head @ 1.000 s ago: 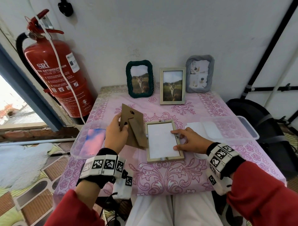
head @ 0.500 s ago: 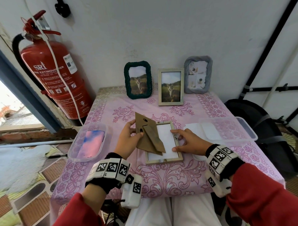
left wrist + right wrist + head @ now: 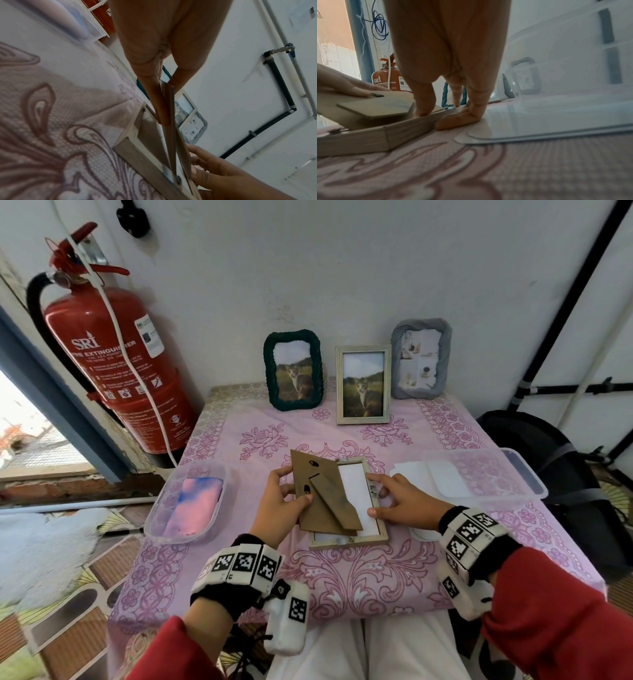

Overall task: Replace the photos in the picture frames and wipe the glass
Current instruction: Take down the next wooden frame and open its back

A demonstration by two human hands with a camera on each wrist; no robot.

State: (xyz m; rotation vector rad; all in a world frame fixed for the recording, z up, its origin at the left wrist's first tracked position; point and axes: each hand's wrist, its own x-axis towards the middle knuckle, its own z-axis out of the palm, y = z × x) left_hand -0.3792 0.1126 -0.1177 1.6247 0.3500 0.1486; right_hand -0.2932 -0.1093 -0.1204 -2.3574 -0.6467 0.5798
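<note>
On the left of the pink table (image 3: 342, 587) sits a clear tub (image 3: 161, 522) with a pink and blue cloth (image 3: 193, 505) inside. In the middle, the left hand (image 3: 277, 508) pinches the brown backing board (image 3: 318, 491) and holds it tilted over the pale wooden frame (image 3: 349, 541), which lies face down with white paper (image 3: 352, 487) showing inside. The right hand (image 3: 404, 505) rests with straight fingers on the frame's right edge, and another clear tub (image 3: 524, 474) sits to the right.
</note>
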